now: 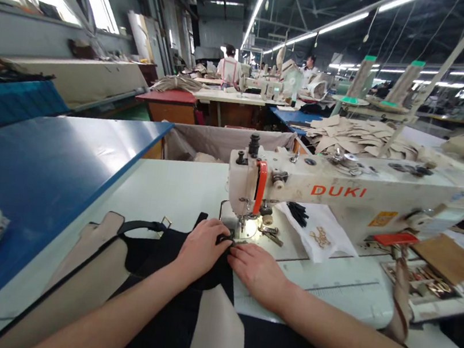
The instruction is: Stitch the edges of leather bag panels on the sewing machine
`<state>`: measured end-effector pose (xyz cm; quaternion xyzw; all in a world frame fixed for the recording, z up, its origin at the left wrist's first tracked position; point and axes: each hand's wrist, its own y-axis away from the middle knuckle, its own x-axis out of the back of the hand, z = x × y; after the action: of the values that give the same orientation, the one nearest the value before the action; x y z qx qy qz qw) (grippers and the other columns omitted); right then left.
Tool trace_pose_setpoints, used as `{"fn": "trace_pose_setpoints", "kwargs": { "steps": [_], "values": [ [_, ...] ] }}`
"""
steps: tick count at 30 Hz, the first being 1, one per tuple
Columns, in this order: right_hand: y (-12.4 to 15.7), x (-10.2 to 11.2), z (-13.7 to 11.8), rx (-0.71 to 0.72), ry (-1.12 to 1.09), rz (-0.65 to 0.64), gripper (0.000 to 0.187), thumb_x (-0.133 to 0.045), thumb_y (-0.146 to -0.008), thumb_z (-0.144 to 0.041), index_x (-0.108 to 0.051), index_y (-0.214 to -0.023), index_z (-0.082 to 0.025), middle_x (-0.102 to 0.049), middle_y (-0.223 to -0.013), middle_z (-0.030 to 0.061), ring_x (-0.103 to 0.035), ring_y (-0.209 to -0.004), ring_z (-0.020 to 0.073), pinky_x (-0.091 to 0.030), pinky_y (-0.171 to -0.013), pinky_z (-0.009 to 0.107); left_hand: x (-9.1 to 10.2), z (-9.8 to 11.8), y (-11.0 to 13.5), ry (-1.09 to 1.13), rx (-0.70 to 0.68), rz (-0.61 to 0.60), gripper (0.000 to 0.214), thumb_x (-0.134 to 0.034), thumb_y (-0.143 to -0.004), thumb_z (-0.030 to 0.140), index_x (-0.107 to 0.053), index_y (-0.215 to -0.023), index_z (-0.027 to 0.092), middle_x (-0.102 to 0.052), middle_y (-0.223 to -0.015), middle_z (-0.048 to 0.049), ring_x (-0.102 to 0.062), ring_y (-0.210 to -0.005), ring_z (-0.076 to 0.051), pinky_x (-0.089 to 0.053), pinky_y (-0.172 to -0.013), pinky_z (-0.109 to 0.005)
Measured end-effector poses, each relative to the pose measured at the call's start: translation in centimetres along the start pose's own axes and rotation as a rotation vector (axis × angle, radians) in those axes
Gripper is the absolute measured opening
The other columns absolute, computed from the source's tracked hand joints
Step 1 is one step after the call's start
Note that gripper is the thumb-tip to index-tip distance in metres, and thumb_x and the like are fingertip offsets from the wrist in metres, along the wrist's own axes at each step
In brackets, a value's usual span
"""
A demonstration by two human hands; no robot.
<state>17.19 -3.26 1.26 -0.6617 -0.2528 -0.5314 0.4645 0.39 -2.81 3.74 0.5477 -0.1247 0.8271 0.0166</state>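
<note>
A white sewing machine (296, 178) with a lit needle area stands in front of me. Just before its presser foot, my left hand (204, 245) is closed with thumb and fingers pinching the edge of a black and beige fabric piece (165, 327). Close by on the right, my right hand (259, 271) has its fingers held together, gripping the same edge with the fingertips. A small dark part lies between the two hands, mostly hidden by the fingers. To the left, a black strap (143, 227) with a metal buckle (166, 223) is joined to the fabric, which hangs toward me.
White paper (323, 231) beside the machine bears black strips and small gold-coloured fittings. An open parts tray (439, 307) sits at right. A blue table (88, 146) borders the left side. Cut beige pieces (359, 138) are piled behind the machine. Two people work farther back.
</note>
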Motion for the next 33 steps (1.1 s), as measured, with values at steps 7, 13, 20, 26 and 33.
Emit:
{"fn": "trace_pose_setpoints", "kwargs": {
  "steps": [7,13,20,26,33],
  "values": [
    [-0.12,0.15,-0.2,-0.017,-0.037,-0.004,0.017,-0.051,-0.088,-0.015,-0.062,-0.101,-0.012,-0.065,-0.106,0.009,-0.057,-0.103,0.0185,-0.045,-0.092,0.033,0.29,0.54,0.0,0.017,-0.032,0.024,0.014,-0.056,-0.078,0.015,-0.067,-0.07,0.021,-0.065,-0.082,-0.0011,-0.058,-0.084,-0.018,-0.048,-0.077,-0.032],
    [-0.3,0.1,-0.35,-0.019,-0.016,-0.006,0.015,-0.053,-0.087,-0.014,-0.063,-0.097,-0.012,-0.066,-0.102,0.0086,-0.058,-0.099,0.0191,-0.047,-0.088,0.033,0.36,0.04,0.15,0.012,-0.099,-0.002,0.011,-0.058,-0.077,0.012,-0.065,-0.074,0.021,-0.066,-0.08,0.0007,-0.061,-0.082,-0.016,-0.048,-0.081,-0.031],
    [-0.22,-0.07,-0.42,-0.028,-0.005,0.01,0.015,-0.052,-0.088,-0.016,-0.063,-0.097,-0.013,-0.066,-0.102,0.0085,-0.058,-0.099,0.0177,-0.046,-0.09,0.032,0.36,-0.16,0.61,0.001,-0.113,0.033,0.012,-0.054,-0.077,0.009,-0.061,-0.074,0.019,-0.063,-0.082,-0.0031,-0.061,-0.085,-0.018,-0.05,-0.078,-0.031],
    [-0.38,0.38,-0.13,-0.038,0.006,-0.002,0.01,-0.055,-0.086,-0.017,-0.063,-0.092,-0.014,-0.063,-0.099,0.0072,-0.055,-0.1,0.0189,-0.044,-0.091,0.032,0.29,-0.05,0.47,0.012,-0.117,0.052,0.016,-0.053,-0.074,0.006,-0.061,-0.069,0.019,-0.063,-0.077,-0.002,-0.06,-0.08,-0.017,-0.05,-0.076,-0.03],
    [-0.78,0.2,0.41,-0.042,-0.007,-0.015,0.01,-0.053,-0.087,-0.017,-0.06,-0.093,-0.013,-0.061,-0.101,0.0073,-0.053,-0.099,0.0192,-0.043,-0.092,0.033,-0.03,-0.11,0.54,0.004,-0.138,0.039,0.015,-0.056,-0.073,0.005,-0.061,-0.069,0.018,-0.064,-0.077,-0.0019,-0.058,-0.08,-0.017,-0.049,-0.078,-0.029]
  ]
}}
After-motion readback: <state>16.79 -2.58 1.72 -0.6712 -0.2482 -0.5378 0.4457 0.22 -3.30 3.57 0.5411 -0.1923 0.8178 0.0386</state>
